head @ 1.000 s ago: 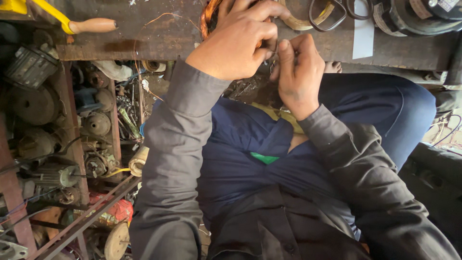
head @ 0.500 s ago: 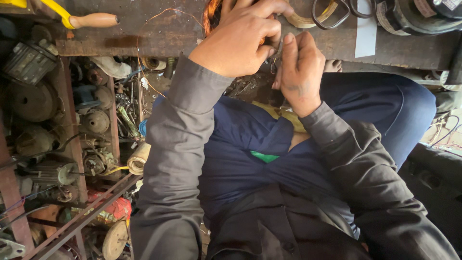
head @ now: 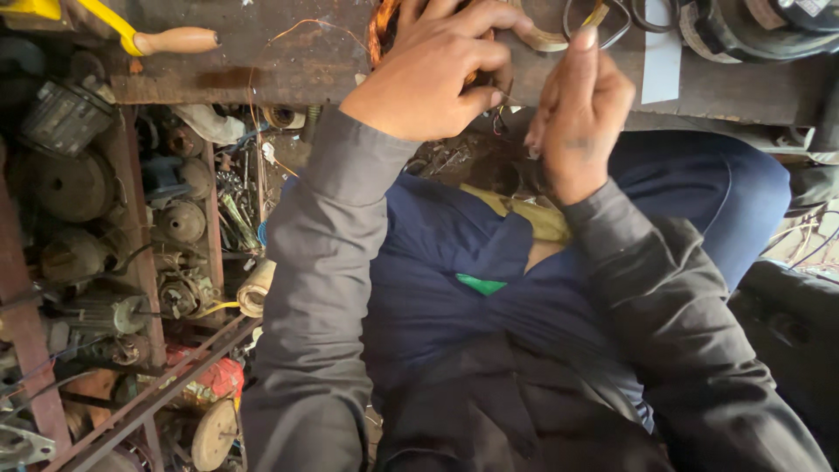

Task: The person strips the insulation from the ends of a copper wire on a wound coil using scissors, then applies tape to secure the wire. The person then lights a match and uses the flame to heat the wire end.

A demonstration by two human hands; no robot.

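Note:
My left hand [head: 433,74] is closed over a coil of copper wire [head: 381,28] at the edge of a worn metal workbench [head: 306,65]. Just to its right, my right hand [head: 577,122] has its fingers pinched together and thumb raised; it seems to hold a thin wire strand [head: 505,98] that runs between the hands, though the strand is barely visible. A loose copper strand [head: 288,35] loops across the bench to the left of the coil. Both arms wear grey sleeves.
A yellow tool with a wooden handle [head: 175,39] lies at the bench's left. Rubber rings [head: 612,16], a white strip [head: 662,52] and a round motor part [head: 752,31] sit at the right. Shelves [head: 131,218] below left hold old motor parts and a paper roll [head: 255,288].
My right hand has drawn a little up and to the right, away from my left hand. The left hand keeps its hold on the coil.

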